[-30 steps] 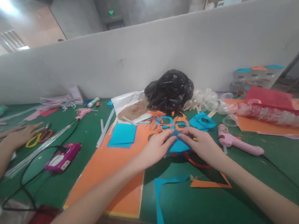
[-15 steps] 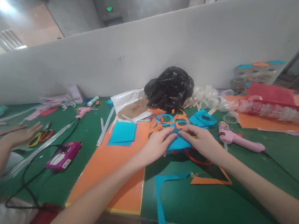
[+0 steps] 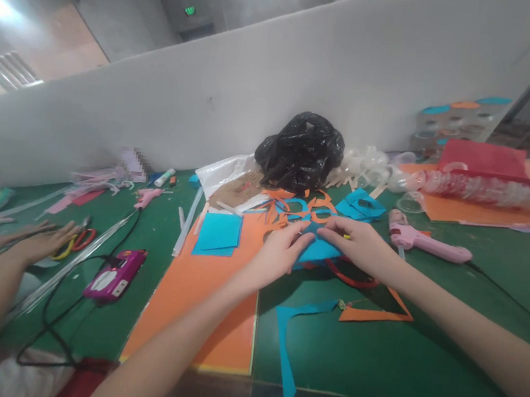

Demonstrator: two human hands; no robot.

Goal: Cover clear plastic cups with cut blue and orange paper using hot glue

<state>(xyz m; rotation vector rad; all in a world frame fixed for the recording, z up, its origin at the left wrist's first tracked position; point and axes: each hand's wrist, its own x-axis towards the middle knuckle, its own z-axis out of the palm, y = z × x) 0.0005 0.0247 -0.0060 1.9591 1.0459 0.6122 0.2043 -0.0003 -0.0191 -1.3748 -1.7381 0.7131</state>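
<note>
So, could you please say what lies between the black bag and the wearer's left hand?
The head view shows orange and blue paper scraps between the black bag and the left hand.

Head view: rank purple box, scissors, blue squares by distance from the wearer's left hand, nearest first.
From the left hand:
1. Blue squares: just to its left, on the orange sheet.
2. Purple box: farther left, beyond the sheet's edge.
3. Scissors: farthest left, by the co-worker's hand.
</note>
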